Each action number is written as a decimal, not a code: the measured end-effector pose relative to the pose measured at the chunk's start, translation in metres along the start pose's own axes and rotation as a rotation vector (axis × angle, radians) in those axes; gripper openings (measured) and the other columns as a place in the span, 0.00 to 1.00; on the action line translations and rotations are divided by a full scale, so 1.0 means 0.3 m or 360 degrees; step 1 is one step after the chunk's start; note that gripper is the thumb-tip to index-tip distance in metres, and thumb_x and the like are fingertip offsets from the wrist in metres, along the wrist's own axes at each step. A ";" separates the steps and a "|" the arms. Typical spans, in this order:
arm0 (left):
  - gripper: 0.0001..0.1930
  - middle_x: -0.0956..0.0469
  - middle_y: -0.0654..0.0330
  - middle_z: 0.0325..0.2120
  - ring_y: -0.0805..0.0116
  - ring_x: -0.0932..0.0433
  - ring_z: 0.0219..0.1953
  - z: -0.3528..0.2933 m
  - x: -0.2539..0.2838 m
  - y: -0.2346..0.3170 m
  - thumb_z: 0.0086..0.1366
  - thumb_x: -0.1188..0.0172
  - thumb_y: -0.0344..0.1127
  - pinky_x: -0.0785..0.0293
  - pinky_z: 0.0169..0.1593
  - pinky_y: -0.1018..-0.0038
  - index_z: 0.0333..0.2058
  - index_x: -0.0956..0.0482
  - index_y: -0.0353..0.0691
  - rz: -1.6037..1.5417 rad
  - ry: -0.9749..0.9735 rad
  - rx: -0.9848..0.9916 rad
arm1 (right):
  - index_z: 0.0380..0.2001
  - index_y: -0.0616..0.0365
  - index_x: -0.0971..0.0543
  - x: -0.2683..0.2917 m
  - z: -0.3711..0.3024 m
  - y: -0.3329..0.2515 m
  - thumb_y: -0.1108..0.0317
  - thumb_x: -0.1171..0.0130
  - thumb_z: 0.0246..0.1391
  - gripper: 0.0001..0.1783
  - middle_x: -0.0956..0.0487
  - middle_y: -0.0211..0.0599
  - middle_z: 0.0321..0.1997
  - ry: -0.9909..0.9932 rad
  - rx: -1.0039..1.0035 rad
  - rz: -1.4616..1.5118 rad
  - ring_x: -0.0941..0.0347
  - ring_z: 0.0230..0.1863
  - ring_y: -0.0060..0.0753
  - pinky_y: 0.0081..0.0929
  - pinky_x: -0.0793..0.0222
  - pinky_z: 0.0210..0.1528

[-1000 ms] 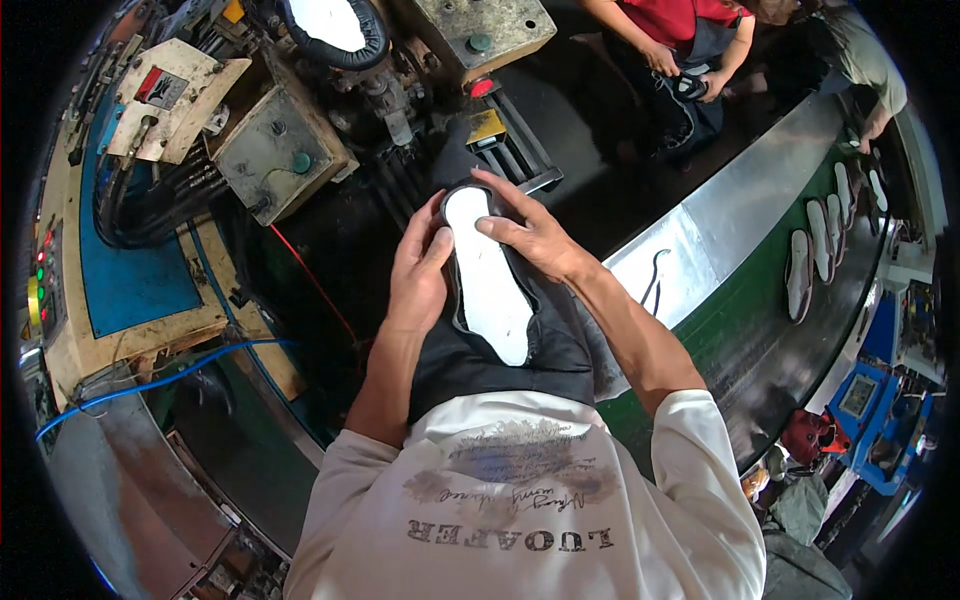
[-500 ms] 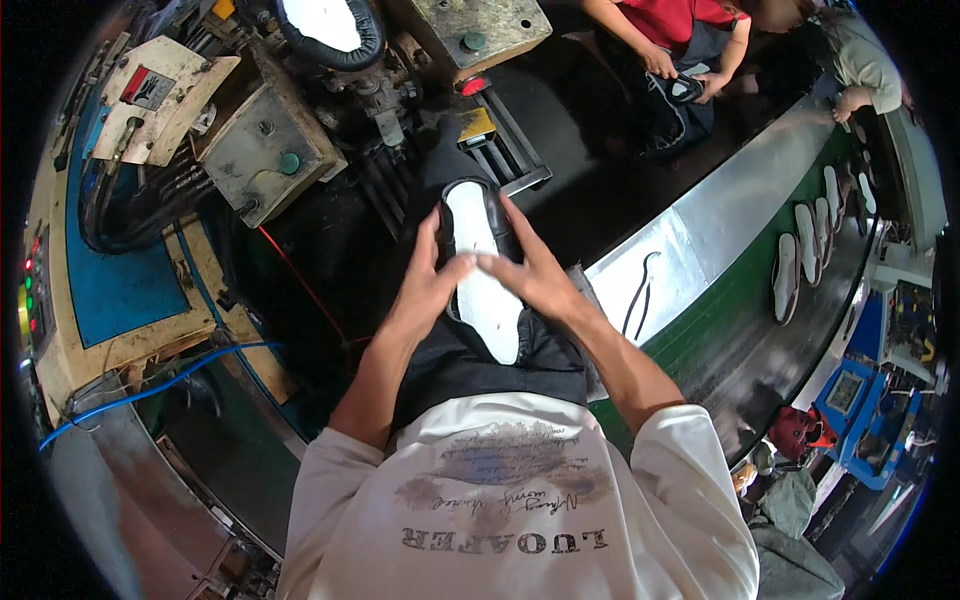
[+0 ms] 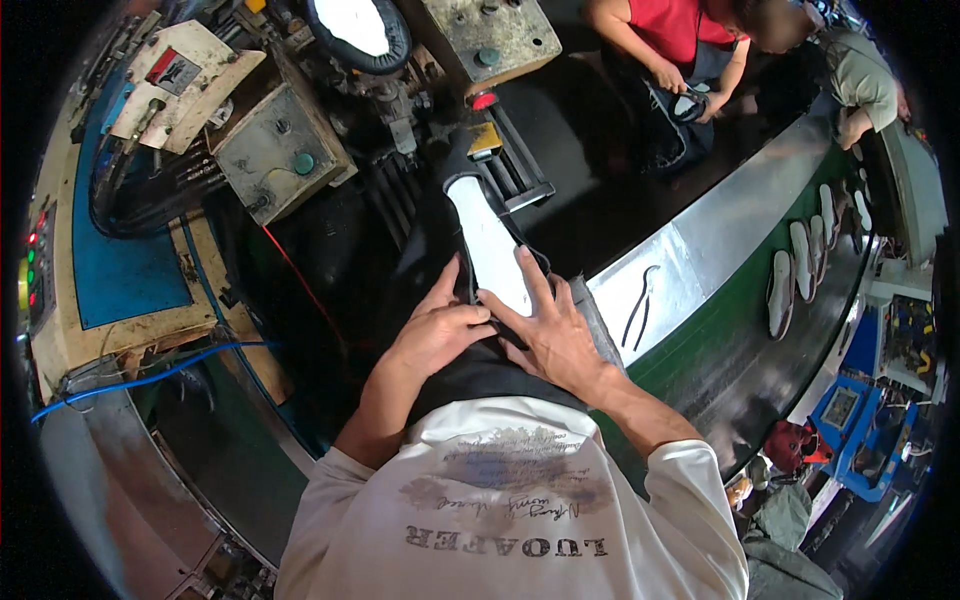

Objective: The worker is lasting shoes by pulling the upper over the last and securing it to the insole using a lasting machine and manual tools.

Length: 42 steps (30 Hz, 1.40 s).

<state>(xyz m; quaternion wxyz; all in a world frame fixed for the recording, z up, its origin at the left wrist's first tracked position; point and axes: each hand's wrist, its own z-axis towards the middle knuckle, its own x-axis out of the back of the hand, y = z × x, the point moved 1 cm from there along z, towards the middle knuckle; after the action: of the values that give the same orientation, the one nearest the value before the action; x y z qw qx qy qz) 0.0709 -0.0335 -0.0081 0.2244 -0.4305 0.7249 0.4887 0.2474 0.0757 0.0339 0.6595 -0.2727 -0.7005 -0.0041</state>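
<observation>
A black shoe upper with a white insole point(image 3: 487, 238) facing up lies over my lap, its narrow end pointing away from me. My left hand point(image 3: 440, 325) grips the near end from the left, with the thumb at the insole's edge and the fingers bent along the black side. On the opposite side my right hand point(image 3: 555, 335) holds the same end, its fingers reaching up the right edge and over the insole. The hands hide the near tip of the shoe upper.
Ahead stands a machine with another black upper and white sole point(image 3: 352, 25) on top. Green-buttoned control boxes point(image 3: 275, 155) flank it. Pincers point(image 3: 640, 305) rest on the metal ledge point(image 3: 690, 245) to my right. Several white-soled shoes point(image 3: 780, 290) line the green conveyor. A co-worker point(image 3: 680, 70) handles another shoe.
Both hands have slid from the middle of the shoe upper to its near end, uncovering the far part of the insole. The thumbs have moved apart.
</observation>
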 end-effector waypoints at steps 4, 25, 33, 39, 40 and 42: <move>0.38 0.32 0.46 0.73 0.47 0.28 0.71 0.160 0.068 0.129 0.75 0.35 0.36 0.27 0.69 0.55 0.78 0.41 0.38 0.1410 0.0779 -0.0642 | 0.74 0.25 0.27 -0.015 -0.012 0.044 0.56 0.24 0.57 0.41 0.56 0.69 0.85 0.0019 0.0094 0.0062 0.34 0.68 0.76 0.62 0.24 0.68; 0.42 0.29 0.49 0.72 0.52 0.30 0.72 0.502 0.194 1.035 0.75 0.33 0.53 0.29 0.69 0.49 0.78 0.39 0.38 0.0572 0.0691 -0.1211 | 0.62 0.45 0.13 0.234 0.117 0.170 0.60 0.20 0.51 0.32 0.44 0.76 0.81 0.0608 0.0144 0.0441 0.39 0.78 0.79 0.63 0.32 0.74; 0.29 0.16 0.51 0.51 0.57 0.15 0.53 0.454 0.097 1.146 0.72 0.32 0.43 0.16 0.58 0.57 0.66 0.26 0.35 0.0152 0.0483 -0.0756 | 0.64 0.47 0.15 0.544 0.702 0.104 0.61 0.23 0.51 0.34 0.44 0.78 0.80 0.0773 0.0452 0.0113 0.40 0.79 0.80 0.60 0.35 0.77; 0.53 0.25 0.32 0.64 0.33 0.18 0.60 -0.088 0.146 0.773 0.64 0.32 0.56 0.19 0.64 0.42 0.77 0.45 0.29 -0.0028 0.0115 -0.0804 | 0.72 0.31 0.22 0.510 1.141 0.010 0.55 0.28 0.60 0.35 0.51 0.73 0.83 0.0818 0.0502 0.0187 0.36 0.73 0.82 0.62 0.29 0.72; 0.59 0.27 0.31 0.65 0.30 0.20 0.62 -0.156 0.158 0.725 0.64 0.29 0.65 0.20 0.64 0.39 0.79 0.48 0.31 -0.0077 0.0149 -0.0788 | 0.72 0.31 0.22 0.489 1.184 -0.007 0.56 0.28 0.60 0.35 0.51 0.74 0.83 0.0843 0.0500 0.0190 0.37 0.73 0.82 0.62 0.30 0.73; 0.61 0.28 0.33 0.67 0.29 0.21 0.63 -0.264 0.164 0.606 0.65 0.35 0.76 0.20 0.64 0.37 0.79 0.47 0.32 -0.0313 0.0214 -0.0869 | 0.71 0.32 0.22 0.451 1.225 -0.027 0.56 0.28 0.60 0.35 0.51 0.75 0.83 0.0887 0.0530 0.0205 0.38 0.74 0.82 0.62 0.31 0.73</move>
<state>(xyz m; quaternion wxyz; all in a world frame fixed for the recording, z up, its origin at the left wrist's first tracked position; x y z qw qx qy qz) -0.1009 -0.0973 0.0822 0.0980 -0.5746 0.5346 0.6119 -0.0918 0.2540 0.1141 0.8602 -0.1933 -0.4655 0.0778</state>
